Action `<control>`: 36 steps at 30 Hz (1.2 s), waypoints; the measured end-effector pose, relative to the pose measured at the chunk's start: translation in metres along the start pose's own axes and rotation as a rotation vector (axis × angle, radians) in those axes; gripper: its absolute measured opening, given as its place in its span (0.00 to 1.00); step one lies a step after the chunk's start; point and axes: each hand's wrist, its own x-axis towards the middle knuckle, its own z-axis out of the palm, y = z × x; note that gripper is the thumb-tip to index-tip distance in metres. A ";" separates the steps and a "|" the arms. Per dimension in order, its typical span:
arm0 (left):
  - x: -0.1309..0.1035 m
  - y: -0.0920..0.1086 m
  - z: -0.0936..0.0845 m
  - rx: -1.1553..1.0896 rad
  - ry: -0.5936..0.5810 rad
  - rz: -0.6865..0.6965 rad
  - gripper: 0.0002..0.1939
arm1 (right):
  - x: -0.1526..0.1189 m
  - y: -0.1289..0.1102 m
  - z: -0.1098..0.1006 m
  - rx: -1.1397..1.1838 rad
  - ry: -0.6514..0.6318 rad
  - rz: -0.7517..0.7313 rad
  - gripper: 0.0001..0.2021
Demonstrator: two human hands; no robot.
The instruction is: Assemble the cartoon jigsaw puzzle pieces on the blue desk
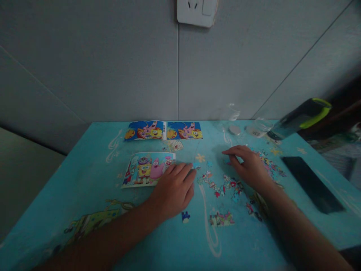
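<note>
My left hand (175, 190) rests palm down over the right edge of a cartoon picture card (148, 169), its fingers loosely bent and the thumb apart. A light blue puzzle piece (196, 165) lies by its fingertips; whether they touch it is unclear. My right hand (248, 165) hovers low over the table, index finger stretched out and thumb apart from it. Close under its fingers is a small blue piece (227, 161). Loose puzzle pieces (222, 186) are scattered between the hands. Nearer me are a small joined strip of pieces (221, 219) and a dark blue piece (185, 216).
More pieces (272, 165) are heaped beyond my right forearm. Two blue picture cards (184, 130) lie near the wall. At the back right are a clear cup (234, 113), a round lid (234, 130) and a tilted dark bottle (296, 118). A black slab (312, 183) lies at right.
</note>
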 end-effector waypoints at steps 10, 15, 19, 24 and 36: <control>-0.001 -0.001 0.000 0.007 0.001 0.012 0.19 | 0.001 -0.010 -0.001 -0.025 -0.006 -0.060 0.13; 0.000 0.000 -0.002 0.020 0.002 0.019 0.19 | -0.001 -0.009 0.000 -0.019 -0.013 -0.048 0.13; -0.001 0.000 -0.003 0.022 -0.002 0.018 0.19 | -0.001 -0.008 0.001 -0.008 -0.029 -0.054 0.14; -0.001 0.000 -0.001 0.021 -0.002 0.020 0.19 | -0.001 -0.007 0.003 -0.012 -0.026 -0.070 0.14; 0.000 0.000 -0.002 0.017 -0.015 0.018 0.20 | -0.002 -0.006 0.004 -0.013 -0.071 -0.077 0.14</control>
